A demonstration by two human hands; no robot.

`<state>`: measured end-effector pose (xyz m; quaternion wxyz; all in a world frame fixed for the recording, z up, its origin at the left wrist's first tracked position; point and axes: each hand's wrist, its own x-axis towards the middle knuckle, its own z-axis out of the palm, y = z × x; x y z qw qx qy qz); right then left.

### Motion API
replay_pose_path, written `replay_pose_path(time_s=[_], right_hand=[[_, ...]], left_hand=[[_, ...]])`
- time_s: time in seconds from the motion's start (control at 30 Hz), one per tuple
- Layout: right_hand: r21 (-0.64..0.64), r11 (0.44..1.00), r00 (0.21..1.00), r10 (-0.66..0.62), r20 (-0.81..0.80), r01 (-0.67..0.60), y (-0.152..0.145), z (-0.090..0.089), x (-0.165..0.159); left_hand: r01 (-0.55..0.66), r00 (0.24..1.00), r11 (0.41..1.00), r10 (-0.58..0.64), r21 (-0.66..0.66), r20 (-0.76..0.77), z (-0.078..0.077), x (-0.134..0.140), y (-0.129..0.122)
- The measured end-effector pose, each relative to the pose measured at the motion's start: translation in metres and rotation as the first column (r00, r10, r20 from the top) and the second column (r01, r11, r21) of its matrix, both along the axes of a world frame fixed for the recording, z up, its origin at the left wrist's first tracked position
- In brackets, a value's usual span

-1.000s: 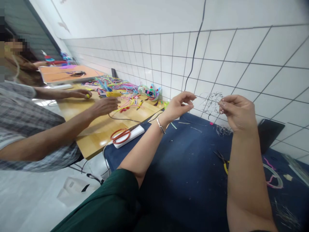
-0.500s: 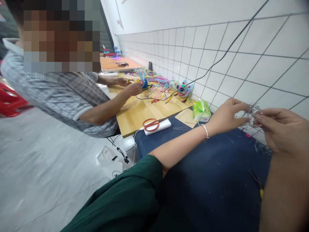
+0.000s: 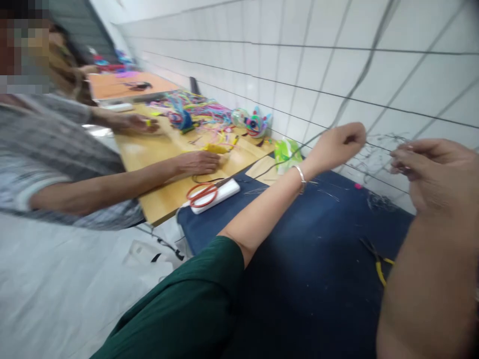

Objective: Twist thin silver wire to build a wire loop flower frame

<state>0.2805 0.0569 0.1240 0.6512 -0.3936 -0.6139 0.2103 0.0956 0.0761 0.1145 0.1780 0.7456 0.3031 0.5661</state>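
My left hand (image 3: 339, 144), with a silver bangle (image 3: 300, 178) at the wrist, is closed with its fingers curled in. Whatever is inside that fist is hidden. Thin silvery wire (image 3: 374, 152) spreads in loose, bent strands between my hands, above the dark blue table cover (image 3: 295, 259). My right hand (image 3: 436, 174) pinches the wire between thumb and fingers at the right. Below lies a tangle of similar wire (image 3: 379, 202) beside a small pink piece (image 3: 358, 186). Pliers with yellow handles (image 3: 378, 264) rest near my right forearm.
Orange-handled scissors (image 3: 202, 194) lie on a white power strip (image 3: 220, 197). A green tissue pack (image 3: 287, 153) and brown paper (image 3: 262, 169) sit near the tiled wall. At the wooden table (image 3: 157, 199), a co-worker's hand (image 3: 198, 162) is beside colourful craft strips (image 3: 209, 112). A dark cable (image 3: 359, 82) hangs across.
The view has swung to the right. My left hand has curled and moved apart from my right, with wire strands spread between them. The co-worker's near hand now rests lower on the table.
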Motion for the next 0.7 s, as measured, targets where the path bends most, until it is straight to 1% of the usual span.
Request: replay_pose_path(time_s=[0.03, 0.07, 0.13, 0.2, 0.33, 0.43, 0.53, 0.6, 0.7], right_hand=[[0.010, 0.998, 0.998, 0.057, 0.014, -0.058, 0.000, 0.001, 0.005], [0.011, 0.997, 0.997, 0.076, 0.031, -0.077, 0.000, 0.001, 0.009], [0.006, 0.999, 0.997, 0.046, 0.069, -0.047, 0.001, 0.002, 0.018], [0.002, 1.000, 0.995, 0.012, 0.099, -0.012, 0.003, 0.002, 0.026], [-0.011, 1.000, 0.991, -0.004, 0.130, 0.005, 0.009, -0.002, 0.033], [-0.055, 0.999, 0.992, 0.006, 0.126, 0.001, 0.013, -0.007, 0.029], [-0.107, 0.993, 0.985, 0.069, 0.160, -0.052, 0.014, -0.010, 0.022], [-0.120, 0.992, 0.980, 0.060, 0.188, -0.038, 0.014, -0.011, 0.021], [-0.104, 0.995, 0.981, 0.021, 0.195, -0.001, 0.011, -0.010, 0.024]], left_hand=[[0.046, 0.998, 0.998, -0.044, -0.048, 0.039, -0.001, 0.004, 0.005], [0.100, 0.993, 0.990, -0.093, -0.102, 0.067, -0.002, 0.007, 0.010], [0.207, 0.976, 0.960, -0.188, -0.190, 0.114, -0.005, 0.012, 0.018], [0.292, 0.954, 0.925, -0.265, -0.244, 0.140, -0.009, 0.014, 0.024], [0.396, 0.918, 0.867, -0.366, -0.303, 0.151, -0.012, 0.015, 0.026], [0.410, 0.912, 0.854, -0.381, -0.319, 0.152, -0.014, 0.018, 0.025], [0.380, 0.925, 0.866, -0.347, -0.324, 0.156, -0.017, 0.022, 0.026], [0.342, 0.939, 0.882, -0.310, -0.325, 0.147, -0.018, 0.022, 0.029], [0.297, 0.954, 0.900, -0.264, -0.320, 0.143, -0.017, 0.016, 0.033]])
